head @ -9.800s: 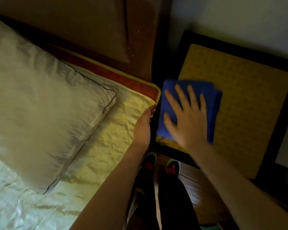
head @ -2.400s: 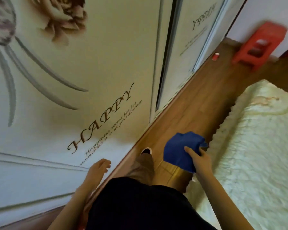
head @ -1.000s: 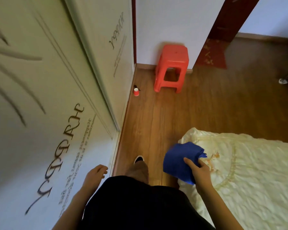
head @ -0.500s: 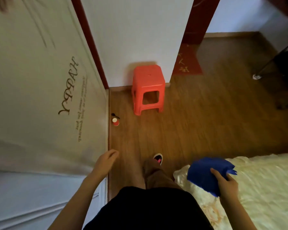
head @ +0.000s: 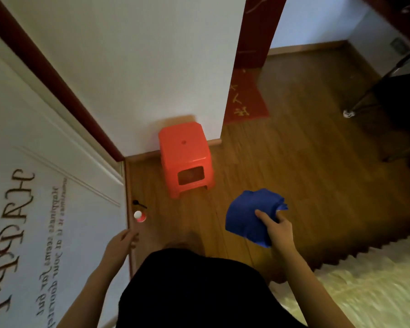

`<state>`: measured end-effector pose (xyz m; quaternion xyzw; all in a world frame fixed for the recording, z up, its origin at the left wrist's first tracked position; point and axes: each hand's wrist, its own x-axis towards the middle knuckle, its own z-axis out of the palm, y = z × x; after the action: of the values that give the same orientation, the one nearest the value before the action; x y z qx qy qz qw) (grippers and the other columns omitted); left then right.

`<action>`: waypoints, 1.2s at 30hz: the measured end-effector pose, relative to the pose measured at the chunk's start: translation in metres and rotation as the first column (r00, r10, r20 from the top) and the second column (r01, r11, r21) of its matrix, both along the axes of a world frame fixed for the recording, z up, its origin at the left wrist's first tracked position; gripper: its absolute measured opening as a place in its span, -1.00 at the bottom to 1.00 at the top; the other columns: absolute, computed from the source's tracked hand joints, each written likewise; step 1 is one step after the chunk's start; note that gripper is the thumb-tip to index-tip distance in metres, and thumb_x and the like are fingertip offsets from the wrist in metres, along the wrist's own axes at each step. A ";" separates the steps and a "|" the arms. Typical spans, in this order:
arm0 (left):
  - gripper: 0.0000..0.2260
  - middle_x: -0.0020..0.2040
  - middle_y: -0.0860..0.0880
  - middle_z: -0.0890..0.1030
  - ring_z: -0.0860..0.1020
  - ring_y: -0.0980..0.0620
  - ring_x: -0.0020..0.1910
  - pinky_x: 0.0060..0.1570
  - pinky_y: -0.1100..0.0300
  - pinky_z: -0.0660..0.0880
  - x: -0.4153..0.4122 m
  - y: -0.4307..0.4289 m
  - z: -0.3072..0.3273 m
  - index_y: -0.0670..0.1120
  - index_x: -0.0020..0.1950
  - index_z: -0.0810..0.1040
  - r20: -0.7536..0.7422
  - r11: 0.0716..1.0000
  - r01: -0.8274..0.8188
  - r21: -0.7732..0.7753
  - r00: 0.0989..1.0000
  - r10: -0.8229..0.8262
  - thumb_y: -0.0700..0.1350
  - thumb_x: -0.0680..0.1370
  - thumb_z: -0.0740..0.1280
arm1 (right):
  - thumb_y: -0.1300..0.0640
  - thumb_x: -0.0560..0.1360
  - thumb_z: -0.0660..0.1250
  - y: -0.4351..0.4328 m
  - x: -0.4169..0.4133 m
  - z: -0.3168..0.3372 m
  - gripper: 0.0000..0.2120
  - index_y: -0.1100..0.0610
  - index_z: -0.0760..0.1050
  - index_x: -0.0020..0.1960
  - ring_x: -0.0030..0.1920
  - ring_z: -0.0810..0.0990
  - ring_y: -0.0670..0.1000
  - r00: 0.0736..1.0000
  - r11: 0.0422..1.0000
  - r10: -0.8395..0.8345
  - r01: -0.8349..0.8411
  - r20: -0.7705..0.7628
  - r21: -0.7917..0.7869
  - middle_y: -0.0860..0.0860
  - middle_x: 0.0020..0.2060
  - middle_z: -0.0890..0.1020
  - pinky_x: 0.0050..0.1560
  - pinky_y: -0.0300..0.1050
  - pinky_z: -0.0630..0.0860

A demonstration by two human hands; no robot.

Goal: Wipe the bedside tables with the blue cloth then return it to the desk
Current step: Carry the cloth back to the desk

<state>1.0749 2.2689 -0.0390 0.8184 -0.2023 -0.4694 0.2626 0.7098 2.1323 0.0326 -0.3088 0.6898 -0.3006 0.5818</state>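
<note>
The blue cloth [head: 249,216] hangs bunched in my right hand [head: 278,229], which grips it by one edge above the wooden floor at centre right. My left hand [head: 120,245] swings loose at my side near the wardrobe door, fingers loosely curled and holding nothing. No bedside table and no desk is in view.
A red plastic stool [head: 185,159] stands against the white wall ahead. A small red-and-white cup [head: 139,216] sits on the floor by the white wardrobe [head: 29,185]. The bed's corner [head: 365,280] lies at lower right. A dark chair leg [head: 365,98] and a doorway with a red mat [head: 245,100] lie beyond.
I have walked from the bedside along the wardrobe to the foot of the bed, carrying the cloth. The stool has come closer and the bed has slid to the lower right.
</note>
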 end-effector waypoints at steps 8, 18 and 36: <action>-0.80 -0.17 -0.16 0.62 0.59 -0.22 -0.11 -0.04 -0.01 0.54 0.017 -0.250 -0.008 -0.09 -0.17 0.58 0.031 0.952 0.305 -0.026 0.952 -0.304 -0.19 0.61 0.24 | 0.18 0.46 0.45 -0.139 0.002 -0.012 -0.80 0.08 0.51 0.04 -0.12 0.61 0.01 0.961 0.961 -0.275 0.275 0.008 0.012 0.00 -0.10 0.63 -0.20 -0.11 0.52; -0.83 -0.02 -0.09 0.68 0.60 0.00 -0.05 -0.04 0.32 0.45 -0.077 -0.544 0.028 -0.04 -0.06 0.63 0.068 0.584 0.806 -0.094 0.591 -0.804 -0.16 0.61 0.24 | 0.17 0.46 0.44 -0.224 -0.069 -0.010 -0.66 0.20 0.51 0.20 0.00 0.58 0.18 0.681 0.685 -0.711 0.727 -0.173 0.043 0.10 0.04 0.56 0.09 0.13 0.49; -0.79 0.06 -0.07 0.64 0.56 -0.12 0.13 0.17 -0.10 0.46 -0.281 -0.864 0.007 0.05 -0.11 0.58 -0.034 0.619 0.786 0.010 0.618 -0.785 -0.16 0.62 0.21 | 0.15 0.42 0.48 -0.568 -0.286 -0.017 -0.84 0.01 0.51 -0.09 -0.07 0.61 0.13 0.644 0.644 -0.763 0.765 -0.057 0.032 0.10 0.00 0.62 0.07 0.15 0.55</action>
<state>0.7940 1.4049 -0.0319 0.6448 -0.5303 -0.5500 0.0243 0.4239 1.5640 0.0158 0.0205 0.7745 -0.4932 0.3956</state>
